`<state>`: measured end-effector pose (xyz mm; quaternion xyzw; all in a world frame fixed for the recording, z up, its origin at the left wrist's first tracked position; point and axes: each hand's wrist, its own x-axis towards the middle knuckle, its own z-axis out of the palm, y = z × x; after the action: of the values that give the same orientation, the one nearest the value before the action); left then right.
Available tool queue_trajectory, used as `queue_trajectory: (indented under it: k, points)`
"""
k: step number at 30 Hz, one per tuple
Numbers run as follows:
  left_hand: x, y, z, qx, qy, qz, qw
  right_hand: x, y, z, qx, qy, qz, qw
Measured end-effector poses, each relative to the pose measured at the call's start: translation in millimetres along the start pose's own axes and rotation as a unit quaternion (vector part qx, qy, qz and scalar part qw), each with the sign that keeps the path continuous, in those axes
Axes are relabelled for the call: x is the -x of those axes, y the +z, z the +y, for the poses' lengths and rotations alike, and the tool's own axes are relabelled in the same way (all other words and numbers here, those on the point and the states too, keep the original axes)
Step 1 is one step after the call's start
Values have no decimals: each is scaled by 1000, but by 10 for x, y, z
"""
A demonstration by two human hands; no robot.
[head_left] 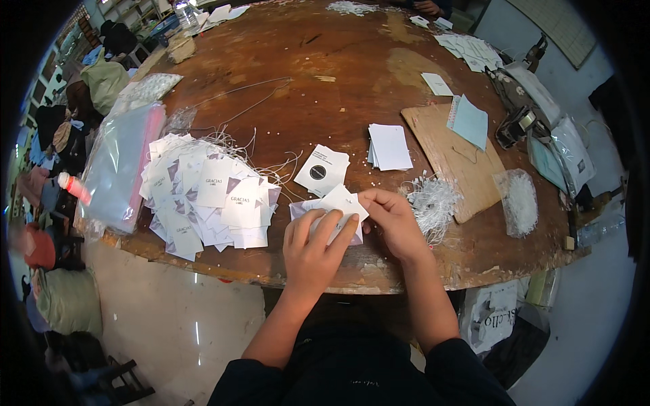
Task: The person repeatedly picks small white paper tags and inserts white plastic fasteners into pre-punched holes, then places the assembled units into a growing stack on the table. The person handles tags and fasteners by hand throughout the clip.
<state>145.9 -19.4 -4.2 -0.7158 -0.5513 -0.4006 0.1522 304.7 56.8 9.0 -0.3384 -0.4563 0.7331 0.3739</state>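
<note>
Near the table's front edge, my left hand lies over a few white hang tags, its fingers bent across them and holding them. My right hand pinches the right corner of the top tag between thumb and fingertips. Just beyond them sits a small stack of tags with a dark round mark. On the left spreads a large heap of strung tags, printed in white and grey-purple. Close to my right hand lies a tangled bundle of white tag strings.
A stack of blank white cards lies farther back. To the right are a brown board with a light-blue booklet and a bag of white strings. Clear plastic bags lie far left. Another person's hand shows at the far edge.
</note>
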Motion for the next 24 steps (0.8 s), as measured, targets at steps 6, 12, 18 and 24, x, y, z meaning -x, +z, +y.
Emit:
queue_trajectory:
  k: [6, 12, 18, 24]
  points:
    - [45, -2, -27, -17, 74, -20, 997, -131, -119, 63, 133, -54, 65, 987]
    - [-45, -308, -653, -143, 5, 28, 989, -193, -277, -20, 249, -181, 280, 910]
    - [-305, -340, -966, -191, -186, -46, 963, -392, -333, -201, 521, -239, 279, 771]
    - [-565, 221, -611, -31, -174, -152, 972, -573, -422, -143, 680, -209, 336, 618]
